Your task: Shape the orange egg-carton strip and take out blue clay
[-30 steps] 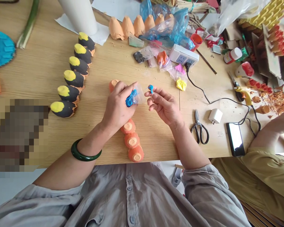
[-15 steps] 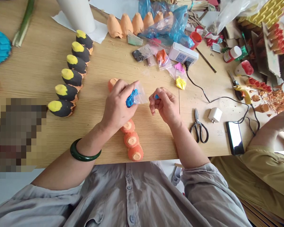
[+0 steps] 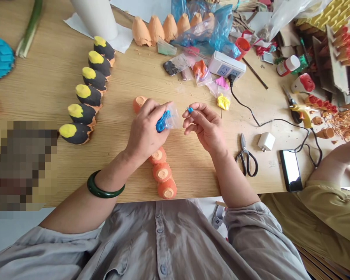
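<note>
My left hand is closed on a small clear plastic bag with blue modelling clay in it. A small piece of the same blue clay sits pinched between the thumb and forefinger of my right hand, a short way right of the bag. Below my left hand lies a row of orange-painted egg-carton cups with pale round ends; the hand covers the row's middle. One more orange cup shows beyond my knuckles.
Black cups with yellow tips stand in a row at left. Bagged clay in orange and yellow lies near a power strip. Right are scissors, a phone, a glue gun and another person's arm.
My right hand has turned and its fingers have lifted slightly, so the blue piece shows more at the fingertips. My left hand has hardly moved.
</note>
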The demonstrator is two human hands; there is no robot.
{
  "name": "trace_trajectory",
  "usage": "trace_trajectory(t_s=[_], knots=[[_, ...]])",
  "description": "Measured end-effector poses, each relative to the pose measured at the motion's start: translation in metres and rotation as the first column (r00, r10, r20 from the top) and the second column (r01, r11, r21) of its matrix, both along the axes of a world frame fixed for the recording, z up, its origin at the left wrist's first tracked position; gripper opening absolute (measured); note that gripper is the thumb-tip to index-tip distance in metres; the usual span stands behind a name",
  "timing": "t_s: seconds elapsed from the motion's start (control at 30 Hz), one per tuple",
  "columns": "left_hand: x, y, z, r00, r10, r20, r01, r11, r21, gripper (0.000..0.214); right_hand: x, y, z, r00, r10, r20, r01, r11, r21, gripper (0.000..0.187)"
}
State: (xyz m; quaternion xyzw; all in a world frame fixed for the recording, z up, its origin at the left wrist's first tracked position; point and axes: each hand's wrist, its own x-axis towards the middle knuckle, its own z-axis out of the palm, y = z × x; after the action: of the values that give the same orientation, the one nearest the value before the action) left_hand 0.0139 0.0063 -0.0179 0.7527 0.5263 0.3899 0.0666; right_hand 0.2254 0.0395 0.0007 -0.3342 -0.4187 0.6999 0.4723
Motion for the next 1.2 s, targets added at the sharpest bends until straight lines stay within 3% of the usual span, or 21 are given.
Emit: trace_trajectory(t_s=[0.1,0.23,0.4,0.53,0.63,0.87,1.07,1.2], knots=[[-0.001,0.001,-0.001,1.000,0.002,0.014,-0.003,1.000,0.014,0.061,0.001,0.002,0.000,1.000,0.013,0.005,-0.012,0.999,-0.051,0.051],[0.000,-0.001,0.002,1.000,0.016,-0.003,-0.016,0.996,-0.088,0.058,0.000,0.003,0.003,0.999,-0.008,0.048,0.015,0.989,-0.146,0.050],[0.002,-0.002,0.005,1.000,0.030,-0.009,-0.031,0.992,-0.124,0.056,-0.002,0.005,0.002,0.995,-0.092,0.031,0.096,0.978,-0.183,0.043],[0.001,-0.002,0.006,1.000,0.018,-0.011,-0.019,0.990,-0.139,0.057,0.000,0.007,-0.002,0.997,-0.078,0.016,0.079,0.975,-0.206,0.037],[0.000,-0.002,0.006,1.000,0.010,-0.011,-0.012,0.987,-0.159,0.060,0.003,0.006,-0.005,0.998,-0.067,0.016,0.068,0.987,-0.145,0.036],[0.001,-0.002,0.004,0.999,0.021,-0.048,-0.027,0.990,-0.137,0.062,0.003,-0.001,-0.001,0.969,-0.222,0.110,0.222,0.975,0.013,0.016],[0.003,-0.004,0.002,0.999,0.024,-0.027,-0.027,0.993,-0.114,0.063,-0.005,-0.015,0.011,0.941,-0.203,0.270,0.173,0.976,0.131,0.039],[0.003,-0.005,0.003,0.999,0.026,-0.043,-0.031,0.993,-0.118,0.059,-0.007,-0.022,0.012,0.866,-0.270,0.422,0.116,0.927,0.355,0.034]])
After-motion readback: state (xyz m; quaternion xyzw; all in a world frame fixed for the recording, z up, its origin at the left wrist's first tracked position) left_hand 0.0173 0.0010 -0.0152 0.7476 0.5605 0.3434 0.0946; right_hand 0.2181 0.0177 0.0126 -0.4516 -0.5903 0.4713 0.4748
